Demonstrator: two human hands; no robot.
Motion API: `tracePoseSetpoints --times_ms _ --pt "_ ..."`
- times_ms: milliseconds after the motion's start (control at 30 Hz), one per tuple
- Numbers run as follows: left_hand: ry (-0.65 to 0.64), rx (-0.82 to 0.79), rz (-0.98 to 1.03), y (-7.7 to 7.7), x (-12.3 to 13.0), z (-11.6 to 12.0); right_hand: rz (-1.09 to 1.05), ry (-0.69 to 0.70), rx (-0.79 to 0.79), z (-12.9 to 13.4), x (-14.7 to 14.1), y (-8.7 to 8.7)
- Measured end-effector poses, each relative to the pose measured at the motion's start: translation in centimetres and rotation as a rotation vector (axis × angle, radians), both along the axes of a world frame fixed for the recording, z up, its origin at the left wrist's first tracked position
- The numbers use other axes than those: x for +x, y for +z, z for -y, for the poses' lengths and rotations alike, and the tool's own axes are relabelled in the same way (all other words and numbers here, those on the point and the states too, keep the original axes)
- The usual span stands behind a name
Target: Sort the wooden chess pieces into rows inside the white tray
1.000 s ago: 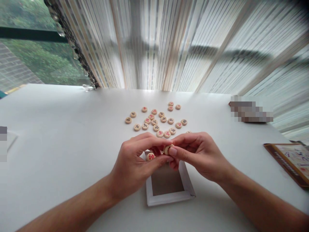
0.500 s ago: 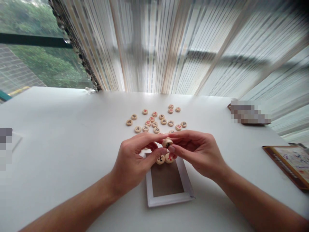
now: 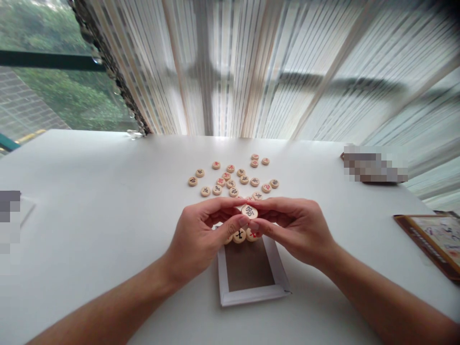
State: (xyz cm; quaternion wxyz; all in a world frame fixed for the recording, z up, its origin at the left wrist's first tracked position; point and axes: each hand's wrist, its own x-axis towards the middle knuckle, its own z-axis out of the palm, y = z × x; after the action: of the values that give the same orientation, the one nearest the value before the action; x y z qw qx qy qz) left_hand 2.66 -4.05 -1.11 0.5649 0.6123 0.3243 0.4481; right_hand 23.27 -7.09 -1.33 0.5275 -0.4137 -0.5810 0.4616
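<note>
A round wooden piece (image 3: 249, 211) with a black character faces up between my fingertips. My left hand (image 3: 204, 230) pinches its left side and my right hand (image 3: 293, 225) its right side. Below them lies a shallow box (image 3: 256, 295) with a brown bottom and white rims; its far end is partly covered by my hands. Inside the box, a piece with a black character (image 3: 239, 235) sits beside one with a red character (image 3: 253, 234), and part of another shows at their left.
Several loose round pieces (image 3: 230, 184) with red or black characters lie on the white table (image 3: 108, 211) beyond my hands. At the right are a brown-edged printed item (image 3: 431, 244) and a blurred-out object (image 3: 377, 165). A striped curtain (image 3: 223, 72) hangs behind.
The held piece has turned so that its black character now faces up toward me. My left thumb has shifted slightly up, and more of the pieces in the box shows.
</note>
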Motion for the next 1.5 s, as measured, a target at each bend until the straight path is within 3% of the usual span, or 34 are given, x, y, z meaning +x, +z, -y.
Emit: tracePoseSetpoints --times_ms 133,333,467,567,767,933,1300,1500 --pt "-0.033 -0.024 0.005 0.1 0.0 0.0 0.083 0.04 -0.049 0.1 -0.1 0.5" --pt "-0.12 -0.061 0.011 0.1 0.1 0.3 -0.088 0.169 -0.248 0.0 -0.2 1.1" --pt "-0.128 -0.013 -0.018 0.3 0.2 0.4 -0.126 0.216 -0.288 -0.1 -0.3 1.3" --pt "-0.091 0.099 -0.08 0.5 0.2 0.4 -0.114 0.22 -0.291 0.0 -0.4 1.5" --pt "-0.035 0.524 -0.236 0.3 -0.2 0.6 -0.043 0.2 -0.293 0.7 -0.4 1.4" --pt "-0.037 0.646 -0.3 0.0 -0.4 0.6 0.052 0.244 -0.22 0.8 0.3 1.1" --pt "-0.034 0.674 -0.287 0.1 -0.6 -0.2 -0.029 0.355 -0.278 0.1 0.6 2.2" --pt "-0.026 0.525 -0.208 0.1 -0.4 0.0 -0.038 0.372 -0.227 0.1 0.7 2.1"
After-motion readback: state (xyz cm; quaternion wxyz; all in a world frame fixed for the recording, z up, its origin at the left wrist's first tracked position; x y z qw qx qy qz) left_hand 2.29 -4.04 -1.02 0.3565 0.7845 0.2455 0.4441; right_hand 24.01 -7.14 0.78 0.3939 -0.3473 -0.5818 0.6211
